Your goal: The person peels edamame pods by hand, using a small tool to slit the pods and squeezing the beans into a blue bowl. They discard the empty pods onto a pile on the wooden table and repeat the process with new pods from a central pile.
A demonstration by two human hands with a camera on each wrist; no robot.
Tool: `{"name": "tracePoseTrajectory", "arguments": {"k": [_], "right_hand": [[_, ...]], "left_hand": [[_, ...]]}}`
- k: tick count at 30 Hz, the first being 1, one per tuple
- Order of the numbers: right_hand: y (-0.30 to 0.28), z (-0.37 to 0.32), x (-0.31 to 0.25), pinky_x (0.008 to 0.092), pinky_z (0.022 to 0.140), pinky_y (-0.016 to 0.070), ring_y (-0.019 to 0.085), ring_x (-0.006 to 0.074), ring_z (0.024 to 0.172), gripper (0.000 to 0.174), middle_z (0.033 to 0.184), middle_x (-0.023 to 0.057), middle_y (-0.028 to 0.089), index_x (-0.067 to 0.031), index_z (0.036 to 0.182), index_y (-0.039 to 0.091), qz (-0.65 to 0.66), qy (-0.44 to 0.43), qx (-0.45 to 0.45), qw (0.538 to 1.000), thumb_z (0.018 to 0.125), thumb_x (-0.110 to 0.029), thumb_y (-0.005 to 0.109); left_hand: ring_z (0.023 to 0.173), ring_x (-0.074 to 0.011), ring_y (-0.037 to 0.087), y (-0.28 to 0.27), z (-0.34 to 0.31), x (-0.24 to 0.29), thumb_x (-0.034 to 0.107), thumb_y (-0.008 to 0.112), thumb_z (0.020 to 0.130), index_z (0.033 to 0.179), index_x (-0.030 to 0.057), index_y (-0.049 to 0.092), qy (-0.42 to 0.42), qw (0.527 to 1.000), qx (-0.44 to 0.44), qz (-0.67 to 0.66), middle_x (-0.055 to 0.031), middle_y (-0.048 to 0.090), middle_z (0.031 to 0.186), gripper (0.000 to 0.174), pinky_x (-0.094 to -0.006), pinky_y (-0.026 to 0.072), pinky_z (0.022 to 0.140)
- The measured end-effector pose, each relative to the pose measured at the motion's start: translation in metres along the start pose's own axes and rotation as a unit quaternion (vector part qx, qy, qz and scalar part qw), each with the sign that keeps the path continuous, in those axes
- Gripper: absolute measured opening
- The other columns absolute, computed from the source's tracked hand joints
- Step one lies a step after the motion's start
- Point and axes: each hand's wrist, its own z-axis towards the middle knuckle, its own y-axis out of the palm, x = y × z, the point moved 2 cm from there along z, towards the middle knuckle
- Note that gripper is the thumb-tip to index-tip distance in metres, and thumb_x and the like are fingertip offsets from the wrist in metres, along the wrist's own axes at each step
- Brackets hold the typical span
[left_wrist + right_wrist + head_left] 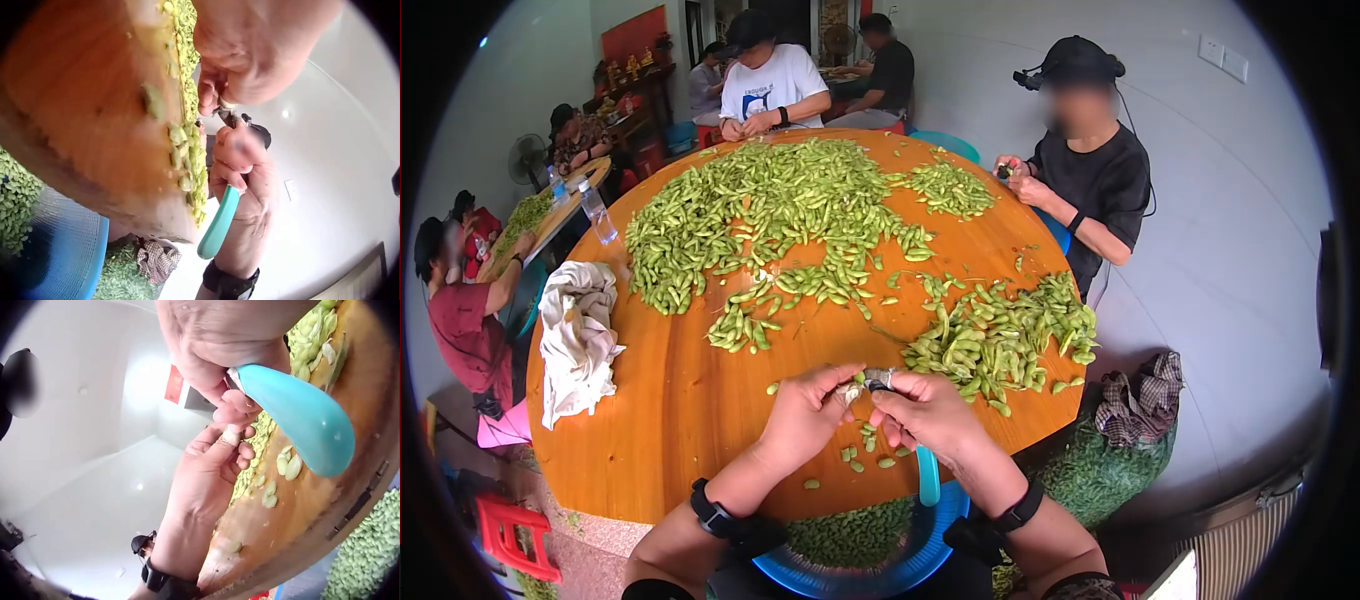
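Nearest me: blue basin (945,525) below the worktop (700,430) edge, shelled beans (850,535) in it. Right hand (930,408) grips a teal-handled tool (306,419); its working end is hard to make out. Left hand (805,418) pinches what looks like a pod (860,378), mostly hidden, between the two hands.

I judge the step as shelling. Done well: firm pinch, short strokes along the seam, tool's tip angled off the left thumb, beans freed without bruising. Loose beans (887,463) lie just below the hands.

Beyond: near heap (1000,345) of pods at right, larger heap (790,190) farther off.

Writing: none legible on tool or bottle (597,215); shirt (775,78) opposite bears print, perhaps "ENOUGH", too small to confirm.
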Motion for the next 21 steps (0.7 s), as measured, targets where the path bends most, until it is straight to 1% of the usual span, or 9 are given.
{"name": "tracePoseTrajectory", "arguments": {"k": [2,4,7,10,13,17,19,20,21], "right_hand": [[0.001,-0.001,0.001,0.0184,0.040,0.0379,0.055,0.0055,0.051,0.012,0.074,0.0039,0.063,-0.0004,0.094,0.062,-0.013,0.008,0.011,1.000,0.093,-0.011,0.056],[0.001,-0.003,0.005,0.0183,0.040,0.0377,0.054,0.0054,0.051,0.012,0.073,0.0037,0.063,-0.0005,0.093,0.062,-0.025,0.018,0.023,0.999,0.093,-0.011,0.056],[0.003,-0.002,0.009,0.0178,0.040,0.0373,0.054,0.0048,0.051,0.011,0.072,0.0025,0.063,-0.0018,0.092,0.063,-0.033,0.005,0.022,0.999,0.092,-0.011,0.057],[0.008,-0.002,0.014,0.0175,0.041,0.0365,0.053,0.0042,0.051,0.009,0.071,0.0008,0.061,-0.0036,0.090,0.063,-0.017,0.006,0.032,0.999,0.092,-0.011,0.057],[0.011,0.002,0.016,0.0196,0.040,0.0387,0.051,0.0047,0.047,0.009,0.069,0.0001,0.059,-0.0045,0.095,0.064,0.002,0.001,0.042,0.999,0.090,-0.009,0.059],[0.014,0.005,0.016,0.0195,0.039,0.0368,0.049,0.0048,0.047,0.008,0.066,-0.0006,0.058,-0.0055,0.095,0.065,0.016,-0.001,0.058,0.998,0.090,-0.009,0.059],[0.011,0.008,0.019,0.0192,0.039,0.0361,0.049,0.0048,0.047,0.008,0.066,-0.0007,0.058,-0.0059,0.094,0.065,0.031,0.003,0.058,0.998,0.090,-0.010,0.059],[0.009,0.010,0.021,0.0190,0.039,0.0357,0.049,0.0047,0.047,0.009,0.066,-0.0008,0.058,-0.0063,0.095,0.065,0.049,0.010,0.044,0.998,0.091,-0.011,0.059],[0.008,0.012,0.022,0.0188,0.039,0.0352,0.049,0.0046,0.047,0.009,0.066,-0.0009,0.058,-0.0067,0.095,0.066,0.067,0.016,0.030,0.997,0.091,-0.011,0.059]], "left_hand": [[0.069,-0.0162,0.064,0.002,-0.001,0.001,-0.008,0.054,0.084,0.116,-0.0021,0.058,0.029,0.998,0.001,0.059,-0.0125,0.064,0.088,0.033,-0.0267,0.0505,0.062],[0.073,-0.0269,0.066,0.005,-0.003,0.002,-0.005,0.057,0.082,0.116,-0.0004,0.058,0.088,0.988,0.005,0.125,-0.0158,0.063,0.087,0.034,-0.0316,0.0524,0.065],[0.077,-0.0347,0.064,0.007,-0.005,0.004,-0.003,0.058,0.081,0.114,0.0006,0.058,0.139,0.972,0.030,0.188,-0.0189,0.063,0.090,0.033,-0.0368,0.0528,0.068],[0.080,-0.0363,0.064,0.007,-0.005,-0.003,0.000,0.059,0.081,0.112,0.0021,0.058,0.151,0.967,0.050,0.202,-0.0191,0.063,0.091,0.031,-0.0388,0.0526,0.069],[0.082,-0.0359,0.064,0.005,-0.005,-0.005,-0.001,0.059,0.081,0.110,0.0030,0.059,0.112,0.979,0.041,0.163,-0.0191,0.064,0.092,0.029,-0.0383,0.0527,0.070],[0.080,-0.0326,0.066,0.004,-0.001,-0.009,0.000,0.059,0.081,0.109,0.0033,0.059,0.134,0.981,0.045,0.136,-0.0187,0.064,0.090,0.028,-0.0365,0.0528,0.069],[0.076,-0.0243,0.067,0.003,-0.001,-0.018,-0.001,0.056,0.086,0.108,0.0021,0.060,0.065,0.997,0.018,0.039,-0.0141,0.067,0.090,0.022,-0.0320,0.0538,0.068],[0.076,-0.0243,0.067,0.001,0.000,-0.018,-0.001,0.056,0.086,0.108,0.0021,0.060,0.067,0.997,0.018,0.038,-0.0141,0.067,0.090,0.022,-0.0320,0.0538,0.068],[0.076,-0.0210,0.067,0.000,0.002,-0.019,0.000,0.054,0.089,0.109,0.0007,0.060,0.025,0.998,-0.009,-0.057,-0.0120,0.067,0.091,0.021,-0.0299,0.0543,0.069]]}}
